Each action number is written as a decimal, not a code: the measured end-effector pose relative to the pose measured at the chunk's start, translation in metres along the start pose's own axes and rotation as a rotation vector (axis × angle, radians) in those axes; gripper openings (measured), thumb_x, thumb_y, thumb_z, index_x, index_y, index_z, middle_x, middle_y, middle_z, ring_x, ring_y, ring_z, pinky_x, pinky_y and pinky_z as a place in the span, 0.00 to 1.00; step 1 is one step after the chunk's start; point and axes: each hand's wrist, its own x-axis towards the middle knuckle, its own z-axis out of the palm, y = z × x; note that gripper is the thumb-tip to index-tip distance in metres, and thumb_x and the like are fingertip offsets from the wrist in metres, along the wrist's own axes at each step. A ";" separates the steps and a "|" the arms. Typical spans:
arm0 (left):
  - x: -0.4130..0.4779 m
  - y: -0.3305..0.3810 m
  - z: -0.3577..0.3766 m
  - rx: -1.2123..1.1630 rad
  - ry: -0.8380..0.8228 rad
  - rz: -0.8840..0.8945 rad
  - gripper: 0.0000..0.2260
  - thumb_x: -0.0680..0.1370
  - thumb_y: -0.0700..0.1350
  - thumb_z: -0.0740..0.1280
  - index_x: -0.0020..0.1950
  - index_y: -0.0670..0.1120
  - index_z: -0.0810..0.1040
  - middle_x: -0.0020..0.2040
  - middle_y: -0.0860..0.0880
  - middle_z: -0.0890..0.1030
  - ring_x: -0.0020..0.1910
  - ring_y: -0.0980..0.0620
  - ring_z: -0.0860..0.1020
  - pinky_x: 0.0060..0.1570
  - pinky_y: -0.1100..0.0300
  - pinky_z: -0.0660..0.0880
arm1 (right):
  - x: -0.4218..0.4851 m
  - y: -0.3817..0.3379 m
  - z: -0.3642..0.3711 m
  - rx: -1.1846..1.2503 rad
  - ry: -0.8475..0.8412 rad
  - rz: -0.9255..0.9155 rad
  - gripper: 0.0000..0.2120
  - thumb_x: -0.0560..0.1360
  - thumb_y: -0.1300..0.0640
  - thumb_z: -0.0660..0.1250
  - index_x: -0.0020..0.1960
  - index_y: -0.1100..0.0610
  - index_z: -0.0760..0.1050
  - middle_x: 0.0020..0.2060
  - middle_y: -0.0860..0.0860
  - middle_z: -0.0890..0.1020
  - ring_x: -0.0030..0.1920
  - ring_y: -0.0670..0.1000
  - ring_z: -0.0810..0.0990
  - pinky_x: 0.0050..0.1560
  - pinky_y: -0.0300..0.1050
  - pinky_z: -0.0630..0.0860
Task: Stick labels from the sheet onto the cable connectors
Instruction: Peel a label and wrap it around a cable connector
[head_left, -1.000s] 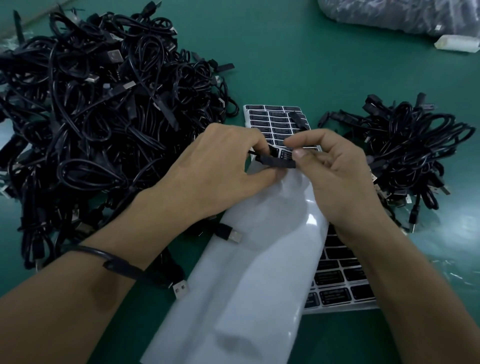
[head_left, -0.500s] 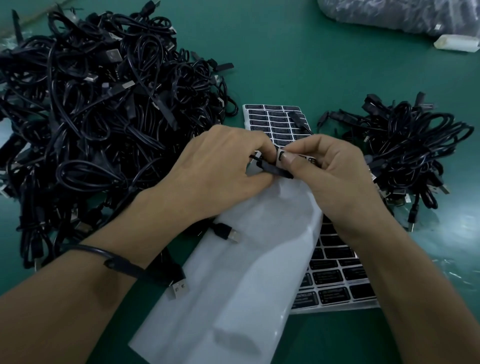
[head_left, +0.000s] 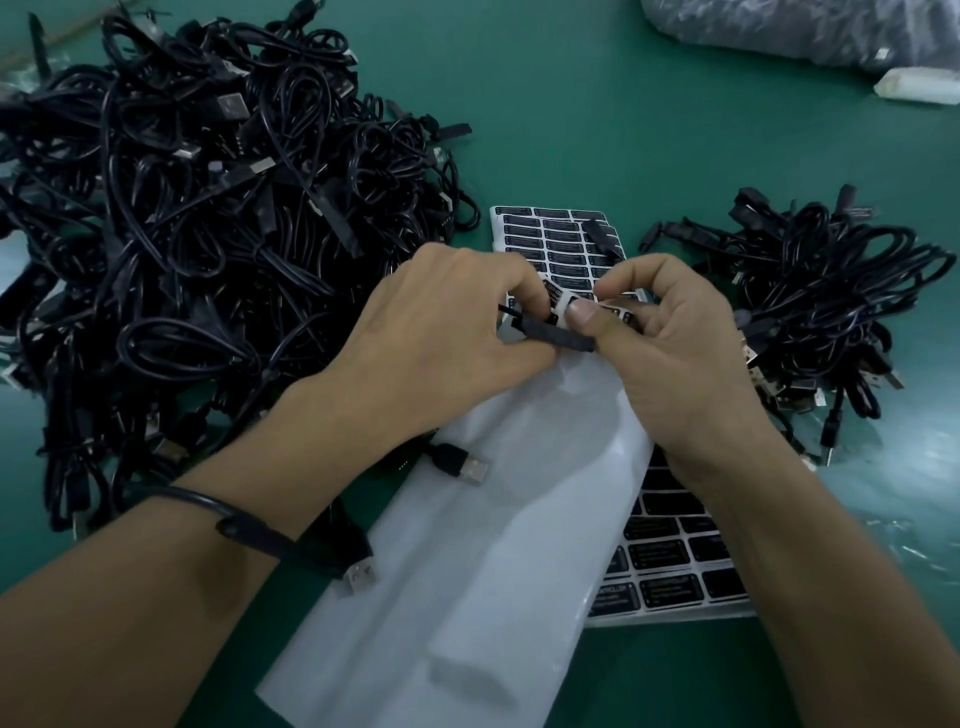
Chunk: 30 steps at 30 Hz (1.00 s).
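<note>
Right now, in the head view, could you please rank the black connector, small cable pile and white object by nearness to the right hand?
1. black connector: centre, touching the right hand.
2. small cable pile: on its right.
3. white object: far top-right corner.

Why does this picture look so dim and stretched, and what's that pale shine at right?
Head view: a wide-angle lens swells the forearms at the bottom edge; light is weak and greenish; the pale patch is glare on the table; the left hand and right hand, pinching the connector, shade the white sheet; label sheet print is mostly too blurred to read.
</note>
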 end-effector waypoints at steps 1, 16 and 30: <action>0.000 0.000 0.000 -0.003 -0.004 -0.009 0.05 0.71 0.50 0.76 0.43 0.56 0.82 0.28 0.56 0.73 0.28 0.57 0.68 0.34 0.56 0.71 | 0.000 0.000 0.001 0.003 0.005 0.001 0.10 0.76 0.62 0.72 0.44 0.50 0.74 0.32 0.52 0.80 0.31 0.47 0.77 0.33 0.41 0.76; 0.002 0.002 -0.001 -0.113 0.025 -0.054 0.03 0.71 0.51 0.74 0.38 0.55 0.82 0.32 0.51 0.81 0.30 0.48 0.76 0.33 0.48 0.78 | -0.001 -0.002 0.004 0.012 0.016 0.009 0.13 0.77 0.64 0.71 0.41 0.51 0.70 0.35 0.58 0.81 0.34 0.53 0.77 0.37 0.50 0.73; 0.000 0.001 0.001 -0.095 0.065 -0.040 0.04 0.73 0.50 0.71 0.42 0.52 0.85 0.25 0.57 0.72 0.22 0.56 0.67 0.29 0.59 0.66 | 0.001 0.003 0.002 -0.070 0.053 -0.044 0.13 0.77 0.60 0.72 0.41 0.49 0.69 0.35 0.56 0.78 0.33 0.49 0.72 0.36 0.45 0.69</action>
